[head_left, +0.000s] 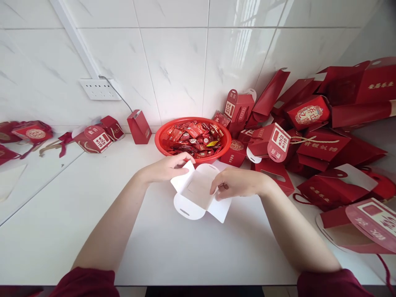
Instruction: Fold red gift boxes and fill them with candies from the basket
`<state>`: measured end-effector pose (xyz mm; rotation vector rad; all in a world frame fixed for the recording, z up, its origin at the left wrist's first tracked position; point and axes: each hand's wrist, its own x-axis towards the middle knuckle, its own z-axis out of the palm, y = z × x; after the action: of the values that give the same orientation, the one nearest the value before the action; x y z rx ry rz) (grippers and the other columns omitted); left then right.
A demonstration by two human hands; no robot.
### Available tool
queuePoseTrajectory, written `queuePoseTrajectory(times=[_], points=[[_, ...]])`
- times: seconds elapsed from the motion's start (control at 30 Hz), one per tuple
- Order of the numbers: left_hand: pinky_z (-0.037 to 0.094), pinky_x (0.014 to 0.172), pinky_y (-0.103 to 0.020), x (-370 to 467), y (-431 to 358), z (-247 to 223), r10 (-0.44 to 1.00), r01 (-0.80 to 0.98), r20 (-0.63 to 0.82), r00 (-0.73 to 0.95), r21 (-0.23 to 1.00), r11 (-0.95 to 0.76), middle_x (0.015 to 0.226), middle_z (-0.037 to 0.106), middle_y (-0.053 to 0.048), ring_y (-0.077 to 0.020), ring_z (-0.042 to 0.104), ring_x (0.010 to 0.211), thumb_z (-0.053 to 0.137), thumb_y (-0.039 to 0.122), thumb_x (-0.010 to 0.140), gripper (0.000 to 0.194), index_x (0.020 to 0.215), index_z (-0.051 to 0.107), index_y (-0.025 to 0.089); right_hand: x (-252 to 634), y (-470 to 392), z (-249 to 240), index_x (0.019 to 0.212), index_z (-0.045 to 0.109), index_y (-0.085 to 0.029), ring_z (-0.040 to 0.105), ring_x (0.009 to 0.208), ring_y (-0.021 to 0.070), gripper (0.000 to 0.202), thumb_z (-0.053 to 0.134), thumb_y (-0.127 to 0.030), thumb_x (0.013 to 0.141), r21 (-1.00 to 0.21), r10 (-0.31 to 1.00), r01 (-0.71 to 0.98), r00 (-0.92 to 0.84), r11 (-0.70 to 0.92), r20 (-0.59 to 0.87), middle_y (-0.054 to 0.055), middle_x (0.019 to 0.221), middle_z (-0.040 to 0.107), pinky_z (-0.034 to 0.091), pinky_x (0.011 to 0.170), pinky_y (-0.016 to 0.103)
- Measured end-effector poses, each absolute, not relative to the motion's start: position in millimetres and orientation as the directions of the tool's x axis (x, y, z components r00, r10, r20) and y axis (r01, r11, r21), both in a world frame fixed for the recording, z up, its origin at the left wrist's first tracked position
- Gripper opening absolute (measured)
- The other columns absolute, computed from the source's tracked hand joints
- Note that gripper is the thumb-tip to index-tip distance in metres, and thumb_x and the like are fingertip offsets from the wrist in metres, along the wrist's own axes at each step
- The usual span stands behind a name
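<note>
A partly folded gift box [198,187] stands on the white table with its plain white inside facing up and its flaps spread. My left hand [168,168] pinches the far left flap between thumb and fingers. Over the box's right side is my right hand [236,182], its fingers curled down at the inner right wall; whether they grip the card there is hard to see. Just behind the box sits a red plastic basket [159,144] filled with small red-wrapped packets [194,136].
Many red gift boxes [309,115] are heaped on the right. An open box [340,235] lies at the near right. Further boxes [95,138] and ribbons stand at the left, with an upright red box [139,128] near the wall socket [100,90]. A tiled wall closes off the back.
</note>
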<state>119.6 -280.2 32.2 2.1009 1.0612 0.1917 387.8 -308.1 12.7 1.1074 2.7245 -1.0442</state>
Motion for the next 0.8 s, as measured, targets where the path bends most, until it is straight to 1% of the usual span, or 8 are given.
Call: queuePoseTrajectory(times=[0.07,0.23,0.3,0.33,0.47,0.6,0.73,0.8], points=[[0.044,0.068,-0.028,119,-281,34,0.791,0.72,-0.164,0.59,0.549,-0.424,0.093,0.061,-0.002,-0.019,0.059,0.084,0.052,0.04,0.088,0.031,0.114,0.058,0.024,385,-307,10,0.106,0.076,-0.024,0.061,0.069,0.0155,0.028,0.064,-0.022,0.08,-0.577,0.594,0.609,-0.765,0.544,-0.247,0.001,0.081,0.068,0.04,0.055,0.023],[0.039,0.061,-0.029,127,-298,39,0.905,0.894,0.048,0.423,0.143,-0.425,0.094,0.059,-0.005,-0.0211,0.059,0.078,0.065,0.043,0.079,0.029,0.096,0.056,0.021,378,-306,6,0.095,0.075,-0.023,0.06,0.069,0.0147,0.024,0.063,-0.015,0.076,-0.539,0.608,0.608,-0.766,0.583,-0.206,0.0,0.08,0.067,0.038,0.055,0.022],[0.037,0.059,-0.031,133,-308,39,0.92,0.92,0.059,0.387,0.039,-0.389,0.089,0.059,-0.006,-0.0218,0.059,0.074,0.062,0.043,0.082,0.025,0.09,0.055,0.02,375,-307,5,0.088,0.075,-0.022,0.058,0.067,0.0137,0.021,0.063,-0.012,0.074,-0.516,0.617,0.606,-0.767,0.605,-0.178,0.0,0.078,0.067,0.037,0.054,0.022],[0.038,0.059,-0.031,136,-311,38,0.929,0.929,0.02,0.37,0.019,-0.37,0.086,0.06,-0.007,-0.0224,0.06,0.072,0.06,0.045,0.083,0.026,0.086,0.055,0.02,374,-308,5,0.085,0.075,-0.022,0.057,0.066,0.0132,0.02,0.063,-0.011,0.073,-0.504,0.614,0.604,-0.771,0.618,-0.17,0.0,0.077,0.067,0.036,0.054,0.022],[0.041,0.062,-0.035,144,-310,24,0.914,0.943,-0.237,0.33,0.047,-0.328,0.07,0.061,-0.009,-0.0279,0.062,0.068,0.055,0.056,0.082,0.042,0.064,0.053,0.019,369,-309,2,0.077,0.072,-0.021,0.053,0.063,0.0113,0.015,0.063,-0.01,0.073,-0.479,0.598,0.581,-0.79,0.658,-0.135,-0.002,0.073,0.065,0.034,0.055,0.022],[0.044,0.059,-0.034,145,-289,6,0.79,0.913,-0.457,0.408,0.21,-0.35,0.059,0.062,-0.011,-0.025,0.063,0.059,0.035,0.047,0.092,0.05,0.054,0.05,0.018,364,-305,-3,0.076,0.071,-0.019,0.052,0.062,0.0103,0.011,0.063,-0.012,0.077,-0.507,0.559,0.531,-0.821,0.679,-0.111,-0.003,0.069,0.064,0.034,0.056,0.022],[0.046,0.053,-0.031,146,-283,1,0.735,0.918,-0.562,0.379,0.327,-0.224,0.05,0.061,-0.009,-0.0221,0.06,0.046,0.035,0.043,0.091,0.046,0.058,0.054,0.017,366,-300,-3,0.076,0.07,-0.018,0.051,0.061,0.01,0.009,0.063,-0.012,0.078,-0.521,0.541,0.504,-0.836,0.689,-0.092,-0.003,0.067,0.061,0.034,0.056,0.022],[0.047,0.054,-0.033,148,-290,5,0.744,0.934,-0.58,0.332,0.312,-0.174,0.047,0.06,-0.008,-0.0218,0.059,0.044,0.039,0.043,0.09,0.044,0.059,0.054,0.016,372,-299,1,0.081,0.071,-0.018,0.053,0.062,0.0104,0.008,0.064,-0.014,0.078,-0.566,0.523,0.498,-0.842,0.657,-0.133,-0.003,0.07,0.062,0.037,0.055,0.021]])
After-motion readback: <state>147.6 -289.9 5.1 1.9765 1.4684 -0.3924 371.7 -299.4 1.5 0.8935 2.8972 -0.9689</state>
